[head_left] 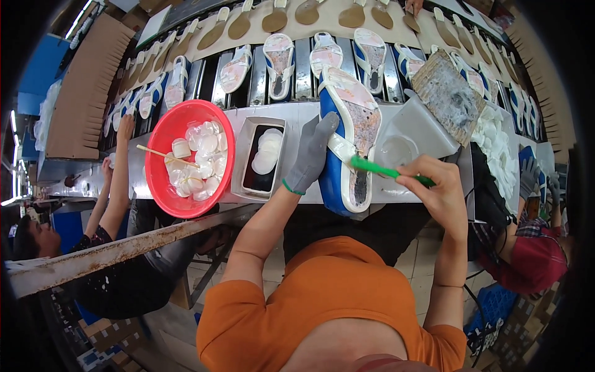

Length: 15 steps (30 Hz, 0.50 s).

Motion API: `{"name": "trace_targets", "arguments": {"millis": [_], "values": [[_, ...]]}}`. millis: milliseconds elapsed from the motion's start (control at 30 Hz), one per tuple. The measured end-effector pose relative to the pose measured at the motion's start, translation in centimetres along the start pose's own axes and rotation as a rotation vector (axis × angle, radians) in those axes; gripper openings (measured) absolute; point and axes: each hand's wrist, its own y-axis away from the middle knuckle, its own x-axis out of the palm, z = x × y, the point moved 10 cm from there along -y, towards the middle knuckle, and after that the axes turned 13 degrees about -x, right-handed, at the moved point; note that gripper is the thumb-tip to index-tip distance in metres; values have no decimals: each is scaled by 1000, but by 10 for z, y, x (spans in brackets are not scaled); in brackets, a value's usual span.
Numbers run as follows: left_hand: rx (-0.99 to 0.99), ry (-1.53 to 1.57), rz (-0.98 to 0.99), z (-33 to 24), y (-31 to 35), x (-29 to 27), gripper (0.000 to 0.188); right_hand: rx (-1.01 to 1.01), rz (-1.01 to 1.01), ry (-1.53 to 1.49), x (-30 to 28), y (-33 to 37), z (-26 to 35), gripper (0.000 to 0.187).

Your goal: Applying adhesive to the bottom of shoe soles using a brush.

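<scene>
My left hand [313,152], in a grey glove, grips the side of a blue and white shoe upper on its last [353,102], held with its underside up. That underside has a white rim, a mottled pinkish insole and a dark patch near the heel. In my bare right hand [437,186] is a green-handled brush [378,168], pinched between the fingers. Its head meets the shoe's rim around the middle; the bristles are hard to make out. A whitish translucent tub [427,127] with a round hollow sits just right of the shoe.
Left stand a red basin [232,146] of white discs with a stick, and a box [235,180] holding more discs. Shoes [279,62] and brown soles [276,20] line the roller conveyor. A fuzzy board [449,93] leans over the tub. Co-workers flank me.
</scene>
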Motion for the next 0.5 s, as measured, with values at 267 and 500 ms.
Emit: {"name": "trace_targets", "arguments": {"millis": [267,500], "values": [[-27,61,4,8,-5,-5,59,-9,-10,-66,4,-9,-3,13],[-61,1,30,4,-3,-5,60,-80,201,-201,20,-7,6,15]]}}
